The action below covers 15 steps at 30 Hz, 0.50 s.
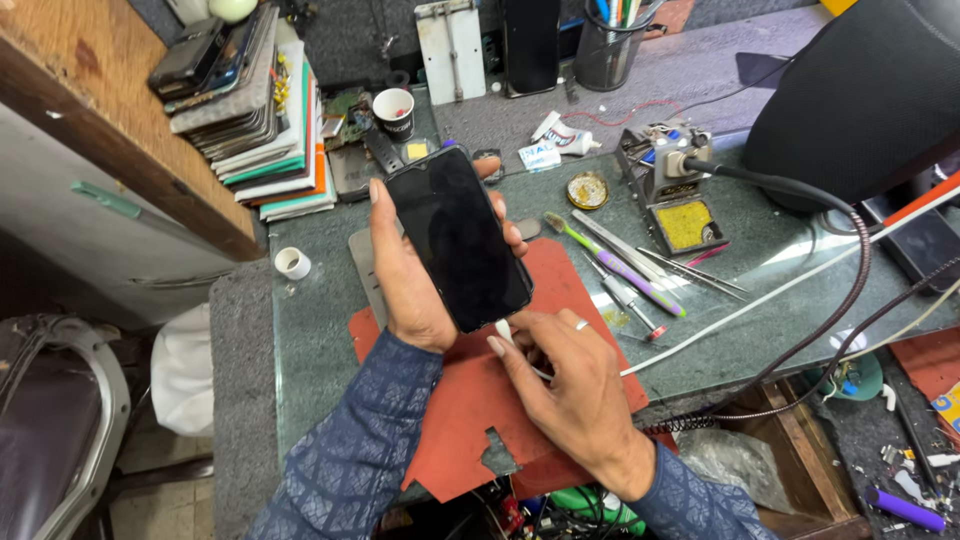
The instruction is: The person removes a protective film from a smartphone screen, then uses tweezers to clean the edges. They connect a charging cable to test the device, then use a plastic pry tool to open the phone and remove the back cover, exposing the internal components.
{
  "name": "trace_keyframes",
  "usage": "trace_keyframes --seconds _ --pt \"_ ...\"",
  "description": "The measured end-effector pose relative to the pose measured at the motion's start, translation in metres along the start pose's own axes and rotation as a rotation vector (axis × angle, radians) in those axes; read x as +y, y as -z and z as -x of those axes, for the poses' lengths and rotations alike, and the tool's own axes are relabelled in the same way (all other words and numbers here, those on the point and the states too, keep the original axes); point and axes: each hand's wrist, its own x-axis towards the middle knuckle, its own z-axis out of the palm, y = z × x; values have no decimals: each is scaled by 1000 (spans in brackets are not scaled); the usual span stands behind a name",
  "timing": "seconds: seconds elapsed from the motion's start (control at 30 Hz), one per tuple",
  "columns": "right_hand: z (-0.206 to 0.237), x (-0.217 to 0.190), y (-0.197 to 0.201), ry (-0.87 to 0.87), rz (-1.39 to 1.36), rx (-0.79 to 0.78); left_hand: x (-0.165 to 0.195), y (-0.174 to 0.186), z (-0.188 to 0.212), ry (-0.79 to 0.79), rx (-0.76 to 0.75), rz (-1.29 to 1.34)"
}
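My left hand (405, 280) grips a black smartphone (458, 236) by its edges, dark screen facing up, held above a red work mat (470, 400). My right hand (570, 385), with a ring on one finger, pinches a white cable plug (505, 332) right at the phone's bottom end. The white cable (760, 300) runs off to the right across the bench. Whether the plug is seated in the phone is hidden by my fingers.
A glass-topped bench (310, 340) carries a toothbrush (612, 264), tweezers (690, 272), a soldering iron stand with yellow sponge (683, 222) and a paper cup (394, 112). A stack of phones and boxes (262, 110) sits back left. A black chair back (860, 100) stands right.
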Motion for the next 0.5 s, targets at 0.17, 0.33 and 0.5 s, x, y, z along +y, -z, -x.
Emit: trace_keyframes --seconds 0.17,0.33,0.5 --pt "1 1 -1 20 16 -7 -1 2 -1 -31 -36 24" --pt "2 1 0 3 5 -26 -1 1 -1 -21 32 -2" --pt "0 -1 1 22 44 -39 -1 -1 -1 -65 70 -19"
